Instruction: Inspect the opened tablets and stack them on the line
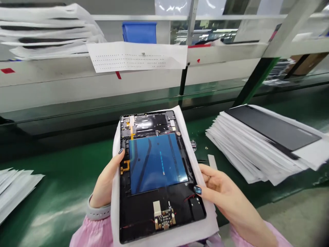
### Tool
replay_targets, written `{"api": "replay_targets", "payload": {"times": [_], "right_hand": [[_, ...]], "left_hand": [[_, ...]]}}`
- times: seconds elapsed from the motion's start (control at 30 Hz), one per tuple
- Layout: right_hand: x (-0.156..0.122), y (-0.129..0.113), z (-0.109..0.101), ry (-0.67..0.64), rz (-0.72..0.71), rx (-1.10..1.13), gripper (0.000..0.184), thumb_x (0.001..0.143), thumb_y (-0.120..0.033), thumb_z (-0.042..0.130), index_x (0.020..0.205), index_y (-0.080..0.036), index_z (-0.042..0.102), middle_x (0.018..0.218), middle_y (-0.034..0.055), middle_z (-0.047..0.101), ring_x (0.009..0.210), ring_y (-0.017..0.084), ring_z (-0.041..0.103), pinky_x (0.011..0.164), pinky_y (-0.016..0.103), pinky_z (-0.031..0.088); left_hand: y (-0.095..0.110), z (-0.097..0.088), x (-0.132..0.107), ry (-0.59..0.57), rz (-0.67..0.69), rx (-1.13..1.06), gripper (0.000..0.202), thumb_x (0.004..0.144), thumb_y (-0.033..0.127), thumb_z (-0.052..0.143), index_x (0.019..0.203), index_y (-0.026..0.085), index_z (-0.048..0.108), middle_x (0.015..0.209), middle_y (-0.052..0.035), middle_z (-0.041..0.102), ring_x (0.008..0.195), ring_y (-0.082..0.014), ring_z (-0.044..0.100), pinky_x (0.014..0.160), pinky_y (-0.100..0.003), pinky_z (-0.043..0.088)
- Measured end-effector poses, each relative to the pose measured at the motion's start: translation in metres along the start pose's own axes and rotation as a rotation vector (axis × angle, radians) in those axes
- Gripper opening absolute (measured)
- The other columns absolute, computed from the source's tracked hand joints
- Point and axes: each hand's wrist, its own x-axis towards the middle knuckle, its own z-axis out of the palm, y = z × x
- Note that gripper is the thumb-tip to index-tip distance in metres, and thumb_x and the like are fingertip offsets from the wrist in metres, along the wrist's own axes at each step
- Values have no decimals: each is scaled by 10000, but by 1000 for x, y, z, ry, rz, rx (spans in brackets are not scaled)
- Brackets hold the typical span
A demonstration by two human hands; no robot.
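Observation:
An opened tablet (pixel 159 164) lies on a white sheet (pixel 185 128) held up between my two hands, tilted toward me. Its inside shows a blue battery, orange flex cables (pixel 125 166) and a small circuit board (pixel 165 218) at the near end. My left hand (pixel 106 178) grips the left edge, thumb on the frame and the other fingers hidden beneath. On the right edge, near the lower corner, my right hand (pixel 218 188) is closed with its thumb on the tablet's frame and its fingers curled at the sheet's side.
A stack of dark panels layered with white sheets (pixel 239 147) lies at right on the green bench (pixel 66 164). More white sheets (pixel 17 187) lie at left. Above is a shelf with another stack (pixel 51 29), a blue bin (pixel 139 32) and a hanging printed paper (pixel 138 57).

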Motion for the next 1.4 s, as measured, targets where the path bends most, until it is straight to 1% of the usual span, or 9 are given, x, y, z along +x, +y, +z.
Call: {"api": "replay_targets", "payload": {"times": [0.13, 0.33, 0.5, 0.67, 0.83, 0.93, 1.1, 1.27, 1.4], "right_hand": [[-13, 8, -5, 79, 79, -113, 343, 828, -413, 775, 1103, -218, 710, 796, 30, 732, 737, 188, 685, 680, 268, 567], [-17, 22, -13, 76, 165, -162, 352, 809, -439, 771, 1080, -222, 710, 804, 44, 723, 725, 209, 684, 680, 303, 588], [-19, 26, -11, 61, 161, -61, 314, 817, -412, 781, 1049, -213, 711, 814, 22, 711, 770, 173, 676, 698, 254, 563], [-19, 29, -8, 15, 147, 44, 291, 817, -353, 798, 1044, -203, 694, 819, 4, 692, 756, 141, 651, 700, 228, 539], [-15, 28, -5, 43, 217, 153, 325, 756, -330, 846, 982, -197, 653, 799, -7, 667, 727, 135, 634, 660, 218, 520], [-12, 29, -1, 59, 244, 242, 374, 728, -313, 869, 979, -203, 614, 796, -22, 645, 690, 117, 618, 644, 211, 502], [-9, 32, -1, 82, 253, 270, 403, 735, -325, 864, 988, -213, 571, 772, -37, 620, 636, 108, 597, 623, 220, 490], [-8, 30, -5, 19, 284, 211, 365, 772, -357, 834, 974, -214, 565, 777, -24, 643, 666, 119, 614, 609, 208, 487], [-15, 32, -10, 84, 271, -4, 298, 838, -403, 761, 1023, -231, 602, 760, -15, 661, 645, 138, 603, 578, 218, 494]], "left_hand": [[-16, -16, -2, -22, -42, -8, 442, 874, 446, 581, 1251, 238, 681, 1141, -70, 771, 1277, -360, 567, 1084, -489, 457], [-42, -34, 3, 203, -51, -32, 325, 868, 347, 539, 1034, 180, 763, 941, -82, 809, 1121, -353, 685, 1004, -485, 530], [-56, -53, 16, 333, -30, -58, 239, 825, 292, 577, 875, 176, 780, 802, -70, 807, 1004, -336, 736, 924, -438, 586], [-59, -71, 23, 306, 7, -59, 186, 804, 209, 593, 817, 199, 778, 788, -51, 809, 1039, -317, 726, 967, -408, 562], [-62, -69, 27, 222, -55, -126, 331, 897, 238, 465, 960, 225, 789, 905, -44, 818, 1187, -286, 651, 1064, -407, 481], [-64, -68, 30, 167, -97, -154, 409, 913, 212, 401, 1117, 240, 754, 971, -35, 814, 1247, -260, 605, 1102, -395, 438], [-64, -71, 32, 263, -78, -124, 429, 924, 222, 450, 1300, 264, 652, 1095, -24, 791, 1233, -263, 617, 1078, -390, 469], [-68, -71, 35, 403, -4, -112, 320, 918, 265, 516, 1145, 247, 742, 982, -18, 813, 1184, -277, 655, 1025, -390, 524], [-75, -71, 34, 341, 30, -95, 265, 907, 369, 578, 951, 224, 795, 880, -29, 816, 1151, -296, 675, 1000, -377, 542]]}}
